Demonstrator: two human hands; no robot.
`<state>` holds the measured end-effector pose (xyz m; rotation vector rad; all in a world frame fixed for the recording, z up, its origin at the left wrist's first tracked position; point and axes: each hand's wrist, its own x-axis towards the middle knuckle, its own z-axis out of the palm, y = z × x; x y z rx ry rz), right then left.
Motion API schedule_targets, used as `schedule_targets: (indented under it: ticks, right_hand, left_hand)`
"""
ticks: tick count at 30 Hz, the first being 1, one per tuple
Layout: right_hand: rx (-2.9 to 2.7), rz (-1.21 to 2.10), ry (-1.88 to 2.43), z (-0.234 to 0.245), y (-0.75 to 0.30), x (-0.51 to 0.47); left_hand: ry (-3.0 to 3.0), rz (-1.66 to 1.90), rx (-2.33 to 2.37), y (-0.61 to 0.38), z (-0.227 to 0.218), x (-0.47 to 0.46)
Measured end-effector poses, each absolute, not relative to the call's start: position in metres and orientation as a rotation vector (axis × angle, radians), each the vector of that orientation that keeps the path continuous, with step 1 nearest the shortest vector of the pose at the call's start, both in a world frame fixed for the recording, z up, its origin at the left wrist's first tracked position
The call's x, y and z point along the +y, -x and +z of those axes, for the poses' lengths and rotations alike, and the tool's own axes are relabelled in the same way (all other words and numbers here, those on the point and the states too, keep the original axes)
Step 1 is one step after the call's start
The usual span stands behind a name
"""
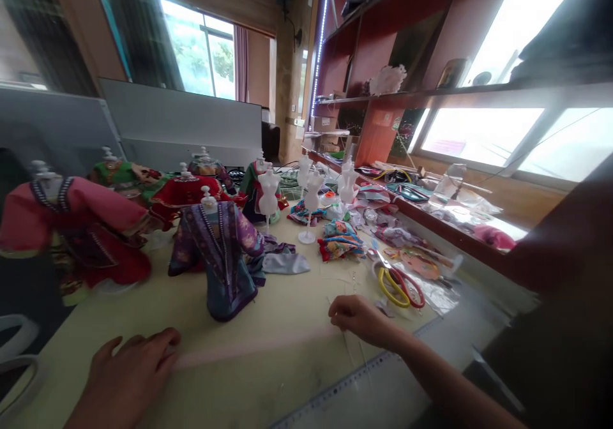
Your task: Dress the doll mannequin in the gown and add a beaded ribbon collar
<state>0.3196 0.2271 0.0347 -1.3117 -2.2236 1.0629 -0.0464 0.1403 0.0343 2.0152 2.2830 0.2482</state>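
Note:
My left hand (125, 373) rests on the pale yellow table (268, 301) at the lower left, fingers curled down on the left end of a thin pale pink strip of fabric (249, 347). My right hand (357, 319) pinches the strip's right end, fingers closed. The strip lies stretched flat between both hands. Just behind it stands a small mannequin in a purple and teal costume (221, 256).
Several dressed mini mannequins (71, 225) and bare white ones (268, 196) crowd the table's back. Scissors with yellow and red handles (400, 285) and fabric scraps (340, 240) lie right. A clear ruler (345, 387) sits at the near edge. Shelves and windows stand right.

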Motion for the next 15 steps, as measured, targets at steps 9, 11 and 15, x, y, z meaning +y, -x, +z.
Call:
schedule_targets:
  ticks: [9,11,15]
  right_hand:
    - [-2.223,1.034,1.314,0.031,-0.312,0.231]
    - [-2.231,1.025,1.317,0.030,-0.310,0.231]
    - [-2.262,0.959,1.336,0.028,-0.308,0.230]
  left_hand:
    - [-1.999,0.025,2.335,0.046,0.044,0.134]
    - [-2.001,0.006,2.338,0.045,0.046,0.134]
    - [-1.956,-0.002,2.520,0.039,0.050,0.135]
